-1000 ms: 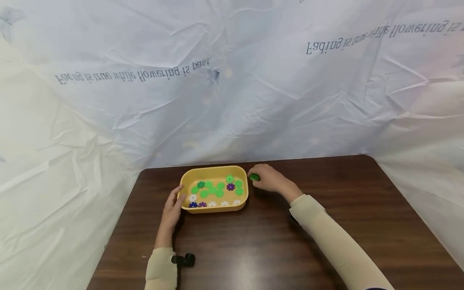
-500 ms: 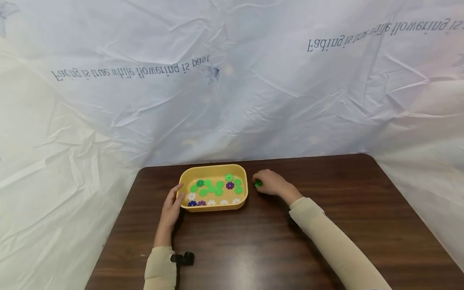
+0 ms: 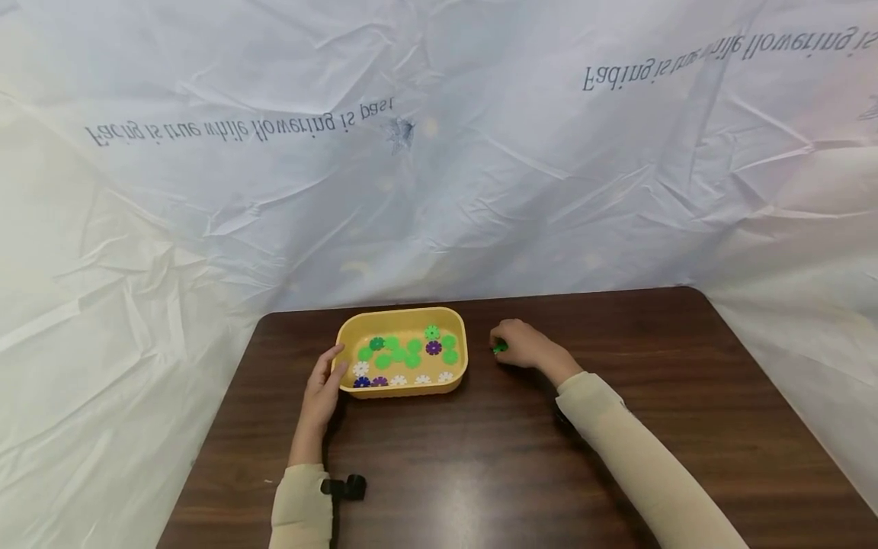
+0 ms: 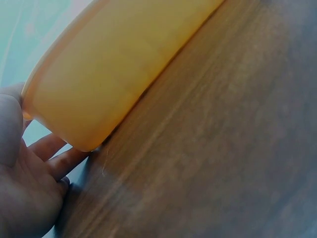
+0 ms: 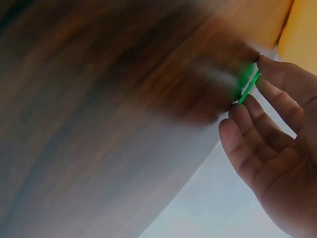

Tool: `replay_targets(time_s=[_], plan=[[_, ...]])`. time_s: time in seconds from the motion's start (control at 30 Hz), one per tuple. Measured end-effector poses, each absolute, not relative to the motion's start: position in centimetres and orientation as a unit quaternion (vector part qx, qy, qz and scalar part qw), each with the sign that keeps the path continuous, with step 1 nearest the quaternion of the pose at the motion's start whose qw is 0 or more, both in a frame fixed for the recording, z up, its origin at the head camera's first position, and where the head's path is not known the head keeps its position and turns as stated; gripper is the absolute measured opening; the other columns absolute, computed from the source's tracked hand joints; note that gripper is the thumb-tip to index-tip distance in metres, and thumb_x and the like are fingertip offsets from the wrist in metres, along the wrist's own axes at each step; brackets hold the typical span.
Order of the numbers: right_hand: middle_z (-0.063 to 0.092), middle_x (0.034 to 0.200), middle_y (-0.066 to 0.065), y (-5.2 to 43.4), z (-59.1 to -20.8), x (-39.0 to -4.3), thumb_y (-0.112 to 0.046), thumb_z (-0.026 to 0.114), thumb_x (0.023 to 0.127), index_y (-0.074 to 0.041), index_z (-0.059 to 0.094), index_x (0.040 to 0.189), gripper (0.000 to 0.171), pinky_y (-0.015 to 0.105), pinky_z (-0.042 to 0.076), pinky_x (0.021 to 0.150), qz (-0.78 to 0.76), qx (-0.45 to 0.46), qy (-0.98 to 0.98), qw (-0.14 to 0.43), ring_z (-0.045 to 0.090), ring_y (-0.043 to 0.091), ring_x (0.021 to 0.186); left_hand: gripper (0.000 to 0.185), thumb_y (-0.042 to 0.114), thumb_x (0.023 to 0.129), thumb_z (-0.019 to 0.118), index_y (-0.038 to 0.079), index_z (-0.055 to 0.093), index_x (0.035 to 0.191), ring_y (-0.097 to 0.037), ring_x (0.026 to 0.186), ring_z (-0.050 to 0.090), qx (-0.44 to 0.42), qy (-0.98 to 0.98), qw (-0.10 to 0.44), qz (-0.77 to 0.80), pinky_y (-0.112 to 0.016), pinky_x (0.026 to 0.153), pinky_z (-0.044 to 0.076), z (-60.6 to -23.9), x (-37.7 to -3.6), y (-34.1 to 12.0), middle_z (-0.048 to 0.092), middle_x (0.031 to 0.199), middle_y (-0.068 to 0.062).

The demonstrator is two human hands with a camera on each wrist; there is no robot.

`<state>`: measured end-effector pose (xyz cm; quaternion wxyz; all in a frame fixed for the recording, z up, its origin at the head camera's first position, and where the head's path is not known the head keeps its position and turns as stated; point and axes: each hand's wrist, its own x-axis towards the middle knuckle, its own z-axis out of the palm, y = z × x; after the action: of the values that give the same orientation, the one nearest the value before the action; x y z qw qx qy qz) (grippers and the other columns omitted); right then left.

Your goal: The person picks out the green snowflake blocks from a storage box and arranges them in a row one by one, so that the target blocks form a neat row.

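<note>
A yellow tray (image 3: 461,360) sits on the dark wooden table (image 3: 480,457) and holds several green, white and purple flower-shaped discs (image 3: 411,357). My left hand (image 3: 324,387) rests against the tray's left end (image 4: 74,119), thumb at the rim and fingers along the outer wall. Just right of the tray, my right hand (image 3: 523,345) pinches a green disc (image 3: 499,348) low over the table. In the right wrist view the green disc (image 5: 249,85) shows edge-on between fingertips, close to the blurred wood.
A crumpled white sheet (image 3: 439,168) with printed text hangs behind and beside the table. A small black clip (image 3: 346,486) sits by my left sleeve. Bare wood spreads to the right of my right hand and toward the front edge.
My right hand has moved right and slightly down, away from the tray's rim, carrying the green disc. The left hand has stayed at the tray.
</note>
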<state>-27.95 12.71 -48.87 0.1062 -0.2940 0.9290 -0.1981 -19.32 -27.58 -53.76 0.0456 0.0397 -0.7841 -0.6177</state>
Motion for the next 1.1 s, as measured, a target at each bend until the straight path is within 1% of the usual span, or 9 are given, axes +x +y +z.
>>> replay_targets(time_s=[0.07, 0.13, 0.27, 0.4, 0.57, 0.73, 0.97, 1.07, 1.1], plan=[[0.058, 0.097, 0.004, 12.9, -48.9, -28.1, -0.011, 0.071, 0.09, -0.008, 0.069, 0.1, 0.01, 0.035, 0.046, 0.07, -0.195, -0.297, 0.929, 0.106, 0.05, 0.018, 0.081, 0.044, 0.029, 0.104, 0.051, 0.02, 0.045, 0.147, -0.019, 0.144, 0.025, 0.036, -0.781, 0.045, -0.622, -0.03, 0.108, 0.032, -53.7, -19.4, -27.6, 0.033, 0.157, -0.001], [0.057, 0.098, 0.004, 13.0, -48.9, -28.1, -0.012, 0.071, 0.09, -0.009, 0.069, 0.099, 0.01, 0.035, 0.046, 0.07, -0.191, -0.296, 0.93, 0.108, 0.05, 0.018, 0.082, 0.044, 0.025, 0.105, 0.049, 0.018, 0.044, 0.148, -0.019, 0.145, 0.024, 0.033, -0.779, 0.036, -0.625, -0.028, 0.106, 0.033, -53.0, -19.2, -27.4, 0.032, 0.158, -0.001], [0.058, 0.099, 0.004, 13.0, -48.9, -28.1, -0.014, 0.071, 0.091, -0.01, 0.069, 0.099, 0.01, 0.036, 0.047, 0.072, -0.185, -0.291, 0.932, 0.11, 0.052, 0.018, 0.084, 0.046, 0.021, 0.105, 0.048, 0.012, 0.041, 0.149, -0.021, 0.147, 0.021, 0.024, -0.777, 0.026, -0.628, -0.034, 0.109, 0.031, -51.8, -18.8, -27.0, 0.029, 0.159, -0.005], [0.058, 0.099, 0.005, 13.0, -48.8, -28.0, -0.014, 0.071, 0.091, -0.009, 0.07, 0.099, 0.01, 0.035, 0.047, 0.071, -0.185, -0.291, 0.933, 0.105, 0.053, 0.018, 0.083, 0.046, 0.02, 0.105, 0.048, 0.01, 0.041, 0.149, -0.023, 0.146, 0.024, 0.023, -0.776, 0.023, -0.63, -0.038, 0.109, 0.032, -51.2, -18.6, -26.7, 0.03, 0.158, -0.006], [0.06, 0.1, 0.003, 11.3, -47.3, -27.9, -0.013, 0.067, 0.093, -0.009, 0.071, 0.102, 0.011, 0.036, 0.049, 0.073, -0.204, -0.305, 0.928, 0.055, 0.056, 0.018, 0.085, 0.047, 0.02, 0.105, 0.049, 0.009, 0.04, 0.149, -0.026, 0.146, 0.022, 0.025, -0.778, 0.021, -0.628, -0.048, 0.112, 0.028, -50.6, -18.4, -26.9, 0.028, 0.159, -0.009], [0.063, 0.1, 0.001, 7.9, -44.7, -27.8, -0.014, 0.063, 0.095, -0.012, 0.072, 0.106, 0.013, 0.034, 0.05, 0.074, -0.226, -0.341, 0.913, 0.009, 0.058, 0.017, 0.084, 0.047, 0.023, 0.104, 0.05, 0.01, 0.041, 0.149, -0.026, 0.147, 0.021, 0.023, -0.775, 0.023, -0.631, -0.05, 0.114, 0.026, -50.7, -18.7, -27.0, 0.027, 0.16, -0.008], [0.066, 0.112, 0.005, 3.5, -43.6, -28.2, -0.011, 0.063, 0.095, -0.009, 0.072, 0.114, 0.02, 0.035, 0.051, 0.087, -0.171, -0.363, 0.915, 0.029, 0.062, 0.02, 0.103, 0.047, 0.023, 0.104, 0.05, 0.01, 0.042, 0.148, -0.025, 0.147, 0.019, 0.027, -0.774, 0.02, -0.632, -0.048, 0.114, 0.026, -50.7, -18.9, -27.0, 0.029, 0.159, -0.007], [0.066, 0.114, 0.004, 1.8, -44.1, -28.6, -0.007, 0.064, 0.095, -0.009, 0.072, 0.113, 0.02, 0.032, 0.051, 0.086, -0.134, -0.37, 0.918, 0.045, 0.062, 0.019, 0.105, 0.047, 0.024, 0.104, 0.05, 0.011, 0.042, 0.148, -0.024, 0.147, 0.021, 0.026, -0.775, 0.021, -0.632, -0.048, 0.113, 0.027, -50.7, -18.9, -27.0, 0.029, 0.159, -0.006], [0.067, 0.112, 0.004, 1.3, -44.3, -28.8, -0.006, 0.064, 0.095, -0.009, 0.072, 0.112, 0.019, 0.031, 0.051, 0.084, -0.119, -0.373, 0.919, 0.052, 0.061, 0.018, 0.101, 0.047, 0.024, 0.104, 0.051, 0.011, 0.042, 0.148, -0.024, 0.147, 0.021, 0.026, -0.774, 0.02, -0.633, -0.048, 0.113, 0.027, -50.7, -19.0, -27.0, 0.029, 0.159, -0.006]])
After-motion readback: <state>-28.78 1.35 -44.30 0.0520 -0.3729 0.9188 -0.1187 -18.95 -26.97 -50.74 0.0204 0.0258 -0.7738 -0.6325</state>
